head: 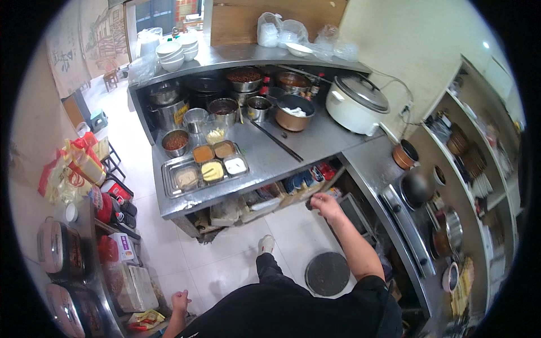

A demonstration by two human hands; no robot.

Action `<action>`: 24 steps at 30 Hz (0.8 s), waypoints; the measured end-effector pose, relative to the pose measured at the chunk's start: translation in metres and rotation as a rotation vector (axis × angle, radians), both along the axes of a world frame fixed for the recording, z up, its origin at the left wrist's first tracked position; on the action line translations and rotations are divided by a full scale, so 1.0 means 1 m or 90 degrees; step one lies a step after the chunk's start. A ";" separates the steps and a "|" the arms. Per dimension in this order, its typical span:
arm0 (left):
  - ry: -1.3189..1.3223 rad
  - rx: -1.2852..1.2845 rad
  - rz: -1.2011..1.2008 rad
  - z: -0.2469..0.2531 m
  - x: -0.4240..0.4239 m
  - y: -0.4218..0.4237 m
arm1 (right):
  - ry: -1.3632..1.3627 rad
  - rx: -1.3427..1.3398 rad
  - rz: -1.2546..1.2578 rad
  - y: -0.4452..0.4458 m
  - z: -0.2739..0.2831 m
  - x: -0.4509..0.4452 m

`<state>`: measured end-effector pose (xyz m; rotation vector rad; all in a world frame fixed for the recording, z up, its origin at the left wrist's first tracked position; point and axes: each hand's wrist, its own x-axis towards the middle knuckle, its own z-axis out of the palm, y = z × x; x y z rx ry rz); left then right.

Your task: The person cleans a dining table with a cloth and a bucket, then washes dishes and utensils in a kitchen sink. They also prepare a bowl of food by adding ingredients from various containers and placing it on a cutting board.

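Observation:
My right hand hangs in front of the steel counter's front edge, fingers curled, with a small dark thing at the fingertips that I cannot make out. My left hand is low at the lower left, beside the side shelf, its fingers partly bent and nothing seen in them. On the counter ahead lie black chopsticks, left of a brown pot with white contents. A steel tray holds small tubs of seasoning, among them a yellow one and a white one. A white rice cooker stands at the back right.
A gas stove with pans lies along the right counter. A round dark stool or lid is low beside my right arm. Stacked white bowls stand on the upper ledge. Bags, bottles and two lidded appliances line the left side.

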<state>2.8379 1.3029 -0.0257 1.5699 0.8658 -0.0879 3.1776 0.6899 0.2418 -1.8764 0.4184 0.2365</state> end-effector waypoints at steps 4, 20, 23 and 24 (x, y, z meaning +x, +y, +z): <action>-0.031 0.183 -0.098 -0.006 0.027 -0.020 | 0.001 0.216 -0.063 -0.046 -0.013 0.192; 0.010 0.113 -0.303 0.225 0.394 -0.248 | 0.029 0.566 -0.345 -0.115 -0.075 0.552; 0.062 0.150 -0.370 0.223 0.418 -0.251 | 0.007 0.577 -0.327 -0.158 -0.076 0.484; 0.046 0.097 -0.359 0.218 0.422 -0.249 | 0.011 0.604 -0.355 -0.181 -0.078 0.456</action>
